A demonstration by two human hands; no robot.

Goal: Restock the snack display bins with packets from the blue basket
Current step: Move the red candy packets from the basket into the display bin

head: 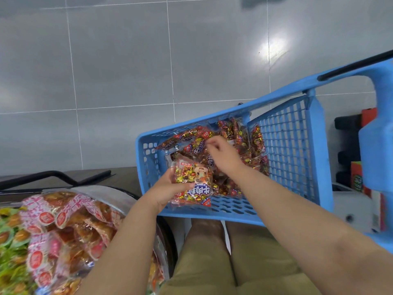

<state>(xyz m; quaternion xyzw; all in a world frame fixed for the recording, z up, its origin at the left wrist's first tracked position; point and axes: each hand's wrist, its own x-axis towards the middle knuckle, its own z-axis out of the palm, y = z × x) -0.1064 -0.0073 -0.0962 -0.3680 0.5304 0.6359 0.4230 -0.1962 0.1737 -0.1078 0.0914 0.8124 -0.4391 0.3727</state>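
Blue basket [234,209]: standing on the tiled floor [127,60] at centre right, and appearing tilted toward the viewer. Its perforated near wall is overlapping the person's knees, and its black handle [350,64] is running along the far right rim.

Loose packets [244,133]: clear wrappers of red and gold sweets, lying heaped across the basket's floor and against its far wall.

Held packet [192,182]: 1 packet of the same kind, sitting at the basket's near left corner, just above the heap.

Left hand [168,188]: grasping the held packet by its left edge, with the thumb lying across the face and the fingers wrapping behind.

Right hand [223,154]: reaching deeper into the basket, with fingers bent downward and tips pinching a red packet [197,139] on top of the heap.

Display bin [106,192]: lying at lower left beside the left forearm, with pink-and-white packets [70,220] of orange-brown snacks piling inside it.

Green packets [10,241]: showing blurred at the far left edge, beside the pink-and-white ones.

Khaki trousers [212,262]: filling the lower centre between the 2 forearms.
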